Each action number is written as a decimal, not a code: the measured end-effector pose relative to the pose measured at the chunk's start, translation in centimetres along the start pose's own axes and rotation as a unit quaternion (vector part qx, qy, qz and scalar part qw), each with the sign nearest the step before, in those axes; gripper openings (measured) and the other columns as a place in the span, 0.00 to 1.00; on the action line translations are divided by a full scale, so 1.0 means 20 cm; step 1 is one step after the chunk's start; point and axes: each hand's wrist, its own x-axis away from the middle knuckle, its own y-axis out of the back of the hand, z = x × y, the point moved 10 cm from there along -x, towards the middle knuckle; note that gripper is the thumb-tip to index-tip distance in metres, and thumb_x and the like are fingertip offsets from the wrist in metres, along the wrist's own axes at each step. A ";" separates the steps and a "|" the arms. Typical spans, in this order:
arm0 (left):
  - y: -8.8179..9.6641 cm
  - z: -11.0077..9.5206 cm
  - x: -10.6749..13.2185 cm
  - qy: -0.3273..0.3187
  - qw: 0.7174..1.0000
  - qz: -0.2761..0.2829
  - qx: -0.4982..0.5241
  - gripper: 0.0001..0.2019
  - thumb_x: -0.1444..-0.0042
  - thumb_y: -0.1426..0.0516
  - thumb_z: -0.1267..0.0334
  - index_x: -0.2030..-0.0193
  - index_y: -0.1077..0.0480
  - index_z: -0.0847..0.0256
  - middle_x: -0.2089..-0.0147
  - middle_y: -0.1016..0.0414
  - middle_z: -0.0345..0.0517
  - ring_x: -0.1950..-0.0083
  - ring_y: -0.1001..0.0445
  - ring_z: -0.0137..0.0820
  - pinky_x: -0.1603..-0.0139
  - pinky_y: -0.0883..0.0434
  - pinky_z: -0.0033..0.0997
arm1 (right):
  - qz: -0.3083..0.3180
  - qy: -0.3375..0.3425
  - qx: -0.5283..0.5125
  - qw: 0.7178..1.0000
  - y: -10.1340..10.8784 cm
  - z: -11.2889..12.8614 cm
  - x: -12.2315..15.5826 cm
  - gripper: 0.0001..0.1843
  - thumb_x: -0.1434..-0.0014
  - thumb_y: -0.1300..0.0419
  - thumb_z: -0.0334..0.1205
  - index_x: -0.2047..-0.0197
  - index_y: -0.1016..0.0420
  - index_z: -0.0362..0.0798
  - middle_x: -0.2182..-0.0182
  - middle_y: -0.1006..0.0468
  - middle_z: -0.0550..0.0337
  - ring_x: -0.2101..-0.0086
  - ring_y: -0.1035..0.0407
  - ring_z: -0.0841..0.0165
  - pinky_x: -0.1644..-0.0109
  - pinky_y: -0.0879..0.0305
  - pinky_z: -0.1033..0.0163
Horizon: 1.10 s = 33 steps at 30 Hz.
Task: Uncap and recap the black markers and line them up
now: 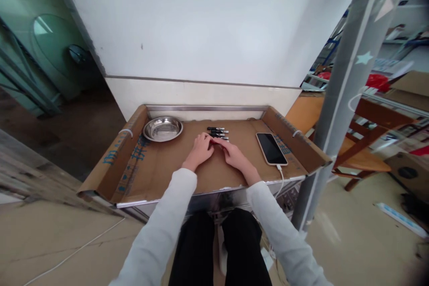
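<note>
A row of several short black rods with silver ends [217, 132] lies side by side on a cardboard-lined table [161, 172]. Just in front of the row, my left hand [202, 149] bends its fingers together, its tips by the rods' left ends. My right hand [233, 154] reaches in from the other side, fingers pressed together and pointing left. The fingertips of both hands meet at the near edge of the row. Whatever they pinch there is hidden behind the fingers.
A round steel bowl [162, 129] stands at the back left. On the right lies a phone [271, 149] with a white cable [280, 178]. Folded cardboard walls [291, 136] border the sides. Beyond the grey post [348, 80] is a wooden chair [362, 156].
</note>
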 end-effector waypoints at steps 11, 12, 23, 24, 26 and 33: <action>0.04 -0.09 0.03 -0.051 0.995 0.019 0.081 0.10 0.48 0.48 0.71 0.60 0.31 0.57 0.57 0.34 0.46 0.52 0.35 0.38 0.46 0.37 0.42 | -0.065 -0.098 0.133 0.984 0.10 -0.12 0.06 0.15 0.44 0.48 0.33 0.53 0.30 0.46 0.62 0.30 0.52 0.59 0.36 0.62 0.51 0.39 0.55; 0.04 -0.09 0.03 -0.051 0.994 0.025 0.090 0.11 0.49 0.48 0.71 0.59 0.31 0.56 0.57 0.34 0.46 0.52 0.35 0.37 0.46 0.37 0.42 | -0.069 -0.093 0.125 0.985 0.11 -0.12 0.05 0.16 0.44 0.49 0.31 0.53 0.31 0.46 0.62 0.30 0.52 0.59 0.36 0.62 0.52 0.39 0.56; 0.03 -0.12 0.03 -0.068 0.994 0.027 0.083 0.07 0.43 0.47 0.58 0.63 0.30 0.56 0.60 0.33 0.45 0.56 0.33 0.36 0.50 0.35 0.39 | -0.121 -0.171 0.175 0.962 0.17 -0.22 0.09 0.17 0.48 0.51 0.28 0.55 0.32 0.42 0.63 0.27 0.50 0.61 0.36 0.61 0.53 0.40 0.56; 0.04 -0.11 0.03 -0.059 0.995 0.021 0.080 0.07 0.43 0.47 0.58 0.62 0.31 0.57 0.60 0.33 0.45 0.56 0.33 0.35 0.51 0.35 0.39 | -0.119 -0.162 0.167 0.965 0.16 -0.22 0.09 0.17 0.48 0.51 0.28 0.55 0.32 0.43 0.63 0.27 0.50 0.62 0.36 0.61 0.53 0.40 0.56; 0.04 -0.08 0.03 -0.035 0.997 0.008 0.074 0.07 0.43 0.47 0.59 0.63 0.32 0.58 0.61 0.33 0.46 0.56 0.33 0.36 0.52 0.34 0.38 | -0.112 -0.150 0.156 0.970 0.15 -0.21 0.08 0.17 0.47 0.51 0.29 0.54 0.33 0.44 0.62 0.27 0.51 0.62 0.36 0.62 0.53 0.39 0.56; 0.07 -0.02 0.02 0.021 0.996 -0.028 0.086 0.06 0.43 0.48 0.63 0.59 0.36 0.59 0.60 0.32 0.46 0.58 0.31 0.34 0.55 0.33 0.35 | -0.172 -0.170 0.205 0.949 0.23 -0.18 0.10 0.15 0.43 0.50 0.36 0.53 0.34 0.43 0.55 0.32 0.46 0.53 0.39 0.58 0.48 0.42 0.53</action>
